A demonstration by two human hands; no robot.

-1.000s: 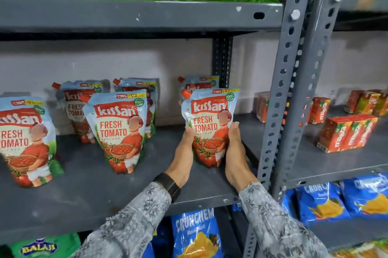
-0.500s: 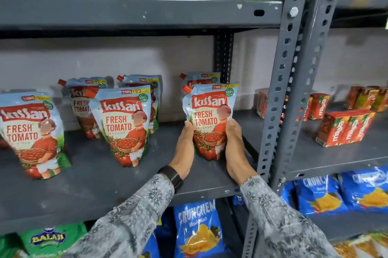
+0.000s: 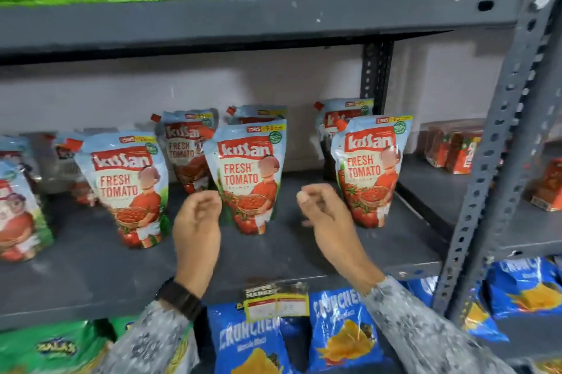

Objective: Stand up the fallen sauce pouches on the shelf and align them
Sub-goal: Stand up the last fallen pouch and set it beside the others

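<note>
Front pouches (image 3: 248, 179) before back pouches (image 3: 185, 148) on shelf (image 3: 91, 270).

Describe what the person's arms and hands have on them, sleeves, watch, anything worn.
Both arms wear long grey sleeves with a pale mottled print: left sleeve, right sleeve. A black wristband or watch sits on the left wrist. Both hands are bare; no rings visible.

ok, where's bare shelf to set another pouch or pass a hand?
Free: the front strip of the shelf ahead of the pouches, and the gap between the middle pouch and right pouch. Crowded: the back row behind them, and the left end.
</note>
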